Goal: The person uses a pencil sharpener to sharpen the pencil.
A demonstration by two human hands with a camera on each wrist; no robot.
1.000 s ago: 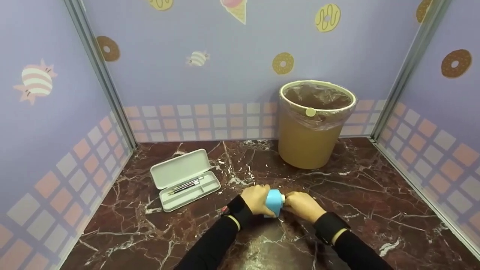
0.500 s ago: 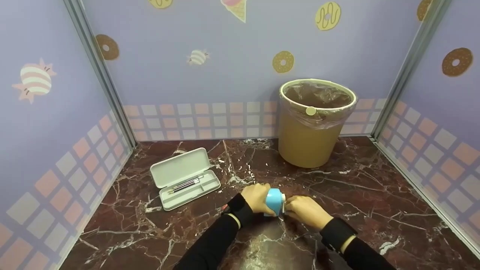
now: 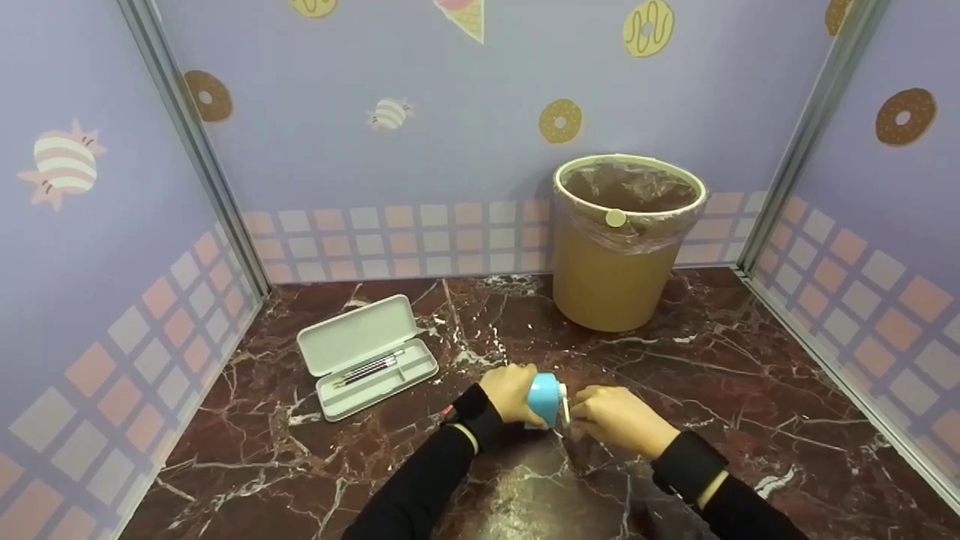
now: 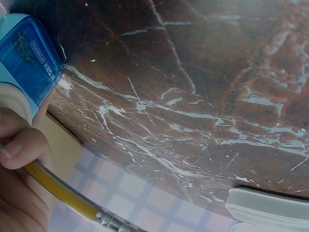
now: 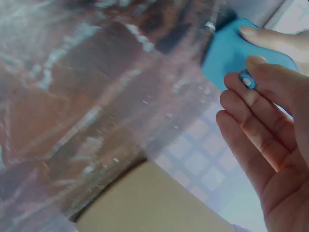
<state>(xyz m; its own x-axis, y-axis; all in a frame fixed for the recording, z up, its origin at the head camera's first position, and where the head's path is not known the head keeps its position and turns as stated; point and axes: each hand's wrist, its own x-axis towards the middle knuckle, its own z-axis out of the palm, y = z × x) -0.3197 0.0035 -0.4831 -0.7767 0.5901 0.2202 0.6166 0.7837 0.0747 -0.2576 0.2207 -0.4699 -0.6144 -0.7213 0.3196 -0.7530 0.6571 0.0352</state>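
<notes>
My left hand (image 3: 510,394) grips a light blue crank pencil sharpener (image 3: 543,401) on the marble tabletop. In the left wrist view, a yellow pencil (image 4: 63,191) with a metal ferrule runs from the left fingers at the sharpener's cream ring (image 4: 13,99). Bits of shavings show behind the translucent blue drawer (image 4: 31,55). On the sharpener's right side, a white crank arm (image 3: 566,406) points downward. My right hand (image 3: 621,421) pinches its small knob (image 5: 247,81) between thumb and index finger, the other fingers loosely extended. The pencil's point is hidden.
A pale pencil case (image 3: 367,356) lies open on the left, with several pencils (image 3: 369,367) inside. At the back right stands a tan bin (image 3: 611,277) with a clear liner. White specks dot the tabletop (image 3: 420,465), and patterned walls enclose three sides.
The crank arm, first hidden behind my right hand, now hangs visible below its hub. My right hand has shifted slightly right and down. The left hand keeps its grip on the sharpener.
</notes>
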